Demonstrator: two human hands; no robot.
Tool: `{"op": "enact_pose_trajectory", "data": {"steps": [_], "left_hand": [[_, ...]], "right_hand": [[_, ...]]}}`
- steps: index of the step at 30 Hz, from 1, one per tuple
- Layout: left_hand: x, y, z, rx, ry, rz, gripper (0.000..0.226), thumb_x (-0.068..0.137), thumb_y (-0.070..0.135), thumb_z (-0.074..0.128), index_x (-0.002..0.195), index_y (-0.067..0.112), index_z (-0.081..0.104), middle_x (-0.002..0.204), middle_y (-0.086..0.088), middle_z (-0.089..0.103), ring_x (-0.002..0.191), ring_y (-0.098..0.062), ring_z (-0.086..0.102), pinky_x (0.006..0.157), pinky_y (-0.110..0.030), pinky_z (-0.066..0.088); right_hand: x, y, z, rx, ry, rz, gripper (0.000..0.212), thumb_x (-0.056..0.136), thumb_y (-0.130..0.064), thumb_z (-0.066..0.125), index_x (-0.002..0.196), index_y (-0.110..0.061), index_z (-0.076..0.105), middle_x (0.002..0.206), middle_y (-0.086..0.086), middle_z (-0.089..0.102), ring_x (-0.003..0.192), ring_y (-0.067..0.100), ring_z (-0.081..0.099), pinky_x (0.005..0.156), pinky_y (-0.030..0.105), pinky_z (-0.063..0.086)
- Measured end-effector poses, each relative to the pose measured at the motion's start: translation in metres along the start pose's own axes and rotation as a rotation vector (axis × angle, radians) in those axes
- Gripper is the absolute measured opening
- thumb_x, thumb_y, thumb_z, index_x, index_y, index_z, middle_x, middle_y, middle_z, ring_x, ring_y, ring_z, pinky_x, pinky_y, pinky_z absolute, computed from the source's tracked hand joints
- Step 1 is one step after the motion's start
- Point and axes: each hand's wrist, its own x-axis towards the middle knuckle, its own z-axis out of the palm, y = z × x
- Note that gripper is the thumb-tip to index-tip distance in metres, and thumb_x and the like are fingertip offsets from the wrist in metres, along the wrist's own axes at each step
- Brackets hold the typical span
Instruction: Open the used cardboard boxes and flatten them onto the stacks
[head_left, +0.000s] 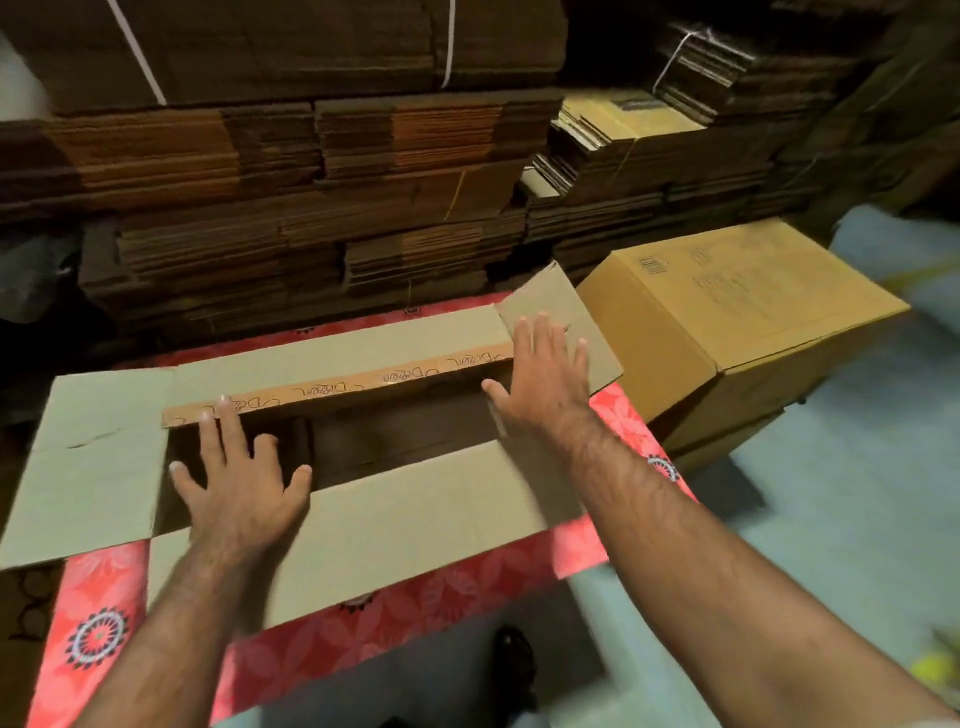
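Cardboard box (395, 514) sits open on a red patterned surface (98, 613), all four top flaps splayed outward and its dark cavity showing between the two hands. Left hand (241, 488) has its fingers spread wide and straight over the left end of the opening, fingertips near the taped edge of the far flap (337, 358). Right hand (540, 374) lies flat, fingers straight, on the right end flap (587, 322), holding nothing. To flatten well, I judge both palms should press the end flaps fully outward, then push opposite corners so the walls fold along their creases. Beyond the fingertips rise the flattened stacks (311, 223); right of the right hand stands another closed box (737, 322).
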Motion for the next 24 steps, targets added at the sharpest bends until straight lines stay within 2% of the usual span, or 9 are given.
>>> {"op": "enact_pose_trajectory", "data": {"steps": [4,7,10,12,14,16,17,20,24], "left_hand": [[0.009,0.030,-0.005,0.011,-0.088,-0.029,0.080,0.094,0.056,0.060,0.158,0.020,0.028,0.165,-0.012,-0.030,0.152,-0.039,-0.023,0.120,-0.066,0.004],[0.009,0.056,0.001,0.032,-0.085,-0.025,0.093,0.092,0.060,0.061,0.161,0.015,0.017,0.162,-0.014,-0.035,0.150,-0.044,-0.025,0.121,-0.064,0.008],[0.011,0.065,0.005,0.027,-0.057,-0.045,0.098,0.089,0.060,0.064,0.160,0.009,0.019,0.163,-0.016,-0.033,0.150,-0.047,-0.024,0.121,-0.065,0.014],[0.012,0.066,0.003,0.045,-0.058,-0.053,0.100,0.088,0.059,0.065,0.160,0.009,0.018,0.162,-0.016,-0.034,0.150,-0.046,-0.024,0.121,-0.064,0.015],[0.013,0.069,0.001,0.054,-0.050,-0.058,0.101,0.087,0.060,0.066,0.160,0.009,0.017,0.162,-0.017,-0.035,0.150,-0.046,-0.024,0.121,-0.064,0.017],[0.013,0.075,0.000,0.040,-0.023,-0.074,0.101,0.087,0.060,0.067,0.160,0.010,0.017,0.162,-0.017,-0.034,0.150,-0.045,-0.024,0.121,-0.063,0.019],[0.013,0.078,-0.001,0.040,-0.010,-0.086,0.102,0.086,0.060,0.067,0.160,0.012,0.016,0.162,-0.016,-0.035,0.150,-0.044,-0.024,0.121,-0.062,0.019],[0.008,0.088,-0.002,0.035,0.040,-0.061,0.103,0.086,0.057,0.068,0.162,0.022,0.007,0.161,-0.014,-0.037,0.151,-0.039,-0.026,0.122,-0.061,0.018],[-0.005,0.087,0.001,-0.033,0.133,-0.028,0.101,0.085,0.048,0.069,0.162,0.025,0.007,0.164,-0.011,-0.032,0.156,-0.034,-0.013,0.114,-0.060,0.031]], "right_hand": [[0.004,0.019,0.028,0.147,-0.172,0.024,0.095,0.097,-0.055,0.056,0.165,-0.014,0.002,0.173,0.006,0.003,0.159,0.029,0.010,0.125,0.058,0.014],[-0.005,0.028,0.048,0.443,-0.231,0.044,0.099,0.094,-0.033,0.066,0.165,-0.015,-0.001,0.174,0.003,0.005,0.158,0.026,0.013,0.126,0.051,0.021],[-0.008,0.031,0.049,0.345,-0.182,0.031,0.092,0.097,-0.040,0.058,0.165,-0.015,0.001,0.173,0.003,0.005,0.158,0.025,0.011,0.125,0.055,0.015],[-0.010,0.025,0.044,0.217,-0.041,-0.048,0.082,0.099,-0.044,0.052,0.164,-0.013,0.013,0.172,0.005,0.014,0.158,0.023,0.015,0.124,0.056,0.015],[-0.014,0.011,0.037,0.215,0.094,-0.237,0.069,0.098,-0.042,0.053,0.158,-0.014,0.032,0.164,0.005,0.033,0.152,0.022,0.028,0.123,0.053,0.024],[-0.019,-0.008,0.033,0.283,0.067,-0.428,0.060,0.100,-0.044,0.050,0.153,-0.018,0.043,0.156,0.001,0.044,0.148,0.018,0.035,0.119,0.049,0.031],[-0.020,-0.020,0.032,0.312,0.004,-0.490,0.061,0.101,-0.046,0.048,0.155,-0.018,0.042,0.158,0.001,0.043,0.150,0.018,0.031,0.120,0.048,0.031],[-0.018,-0.046,0.032,0.314,-0.120,-0.536,0.072,0.104,-0.052,0.046,0.163,-0.019,0.024,0.171,0.002,0.020,0.158,0.020,0.011,0.126,0.049,0.021],[0.007,-0.060,0.024,0.260,0.046,-0.540,0.086,0.098,-0.050,0.057,0.165,-0.015,0.015,0.173,0.006,0.008,0.159,0.025,0.007,0.122,0.050,0.028]]}}
